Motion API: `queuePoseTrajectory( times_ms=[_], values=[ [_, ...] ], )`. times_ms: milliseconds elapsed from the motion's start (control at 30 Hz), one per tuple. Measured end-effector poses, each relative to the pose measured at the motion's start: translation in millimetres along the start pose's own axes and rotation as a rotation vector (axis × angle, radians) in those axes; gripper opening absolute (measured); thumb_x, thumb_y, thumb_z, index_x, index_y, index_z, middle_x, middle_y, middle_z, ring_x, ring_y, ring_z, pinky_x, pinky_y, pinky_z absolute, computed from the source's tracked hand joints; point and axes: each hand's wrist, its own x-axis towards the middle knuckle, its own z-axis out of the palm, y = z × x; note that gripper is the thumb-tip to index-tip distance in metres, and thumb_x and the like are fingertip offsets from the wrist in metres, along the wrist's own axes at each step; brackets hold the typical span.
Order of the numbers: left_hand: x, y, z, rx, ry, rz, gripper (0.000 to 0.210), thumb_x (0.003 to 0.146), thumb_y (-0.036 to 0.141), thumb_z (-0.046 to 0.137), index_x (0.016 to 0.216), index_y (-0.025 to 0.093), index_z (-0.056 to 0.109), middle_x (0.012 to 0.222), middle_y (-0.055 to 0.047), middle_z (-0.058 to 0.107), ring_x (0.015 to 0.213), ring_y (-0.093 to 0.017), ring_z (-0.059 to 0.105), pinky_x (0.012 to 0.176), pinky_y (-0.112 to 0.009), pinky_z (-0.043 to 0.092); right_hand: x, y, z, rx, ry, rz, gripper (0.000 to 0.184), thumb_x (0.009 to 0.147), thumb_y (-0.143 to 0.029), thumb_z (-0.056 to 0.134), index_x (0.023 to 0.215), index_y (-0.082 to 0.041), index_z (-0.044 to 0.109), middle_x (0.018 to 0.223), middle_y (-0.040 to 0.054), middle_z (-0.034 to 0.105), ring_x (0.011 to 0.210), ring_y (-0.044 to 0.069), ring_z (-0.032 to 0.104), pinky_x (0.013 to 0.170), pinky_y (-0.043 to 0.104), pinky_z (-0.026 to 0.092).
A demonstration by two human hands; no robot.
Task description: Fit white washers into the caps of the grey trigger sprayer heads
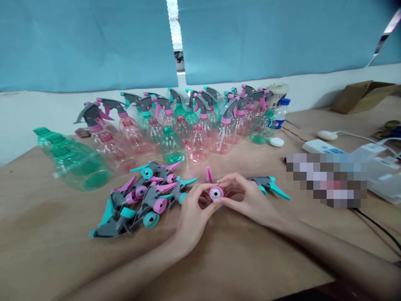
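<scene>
Between both my hands is a spray nozzle head [216, 193] with a pink collar, its white inner ring and dark hole turned toward me. My left hand [194, 205] grips it from the left with thumb and fingers. From the other side, my right hand [247, 198] pinches the same collar. A pink trigger sticks up behind the fingers; the rest of the head is hidden. Left of my hands lies a pile of loose spray heads [147, 196], grey with pink or teal parts. One more teal and grey spray head [271, 187] rests just beyond my right hand.
Behind stand rows of pink and green spray bottles [203, 133], some without heads. Green bottles [78, 163] lie at the left. On the right are a Pepsi bottle [281, 113], a white power strip [326, 148], a blurred-out object [326, 179] and a cardboard box [357, 98].
</scene>
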Motion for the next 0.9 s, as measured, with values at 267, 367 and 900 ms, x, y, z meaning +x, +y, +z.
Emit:
queuePoseTrajectory(
  times_ms=[267,367,900],
  values=[
    [0.5,1.0,2.0,0.046,0.004,0.027,0.021,0.078,0.017,0.066,0.098,0.021,0.062,0.094,-0.002,0.06,0.079,-0.016,0.056,0.065,-0.025,0.045,-4.4,-4.4,-0.9,-0.559,0.159,-0.33,0.016,0.088,-0.031,0.056,0.089,-0.018,0.064,0.077,0.004,0.057,0.07,0.015,0.058,0.059,0.025,0.048],
    [0.3,-1.3,2.2,0.05,-0.003,0.036,0.025,0.077,0.015,0.066,0.101,0.022,0.062,0.096,-0.001,0.059,0.079,-0.015,0.056,0.066,-0.025,0.045,-6.8,-4.2,1.0,-0.672,0.133,-0.348,0.02,0.09,-0.033,0.054,0.091,-0.017,0.066,0.069,0.0024,0.057,0.063,0.014,0.055,0.055,0.025,0.043],
    [-0.9,0.7,1.6,0.043,-0.021,0.062,0.043,0.071,-0.001,0.054,0.106,0.023,0.061,0.095,0.0,0.054,0.077,-0.013,0.054,0.066,-0.024,0.044,-16.4,-4.6,11.8,-0.866,0.2,-0.334,0.025,0.091,-0.037,0.052,0.097,-0.017,0.065,0.057,-0.0017,0.061,0.047,0.012,0.054,0.052,0.025,0.035]
  ],
)
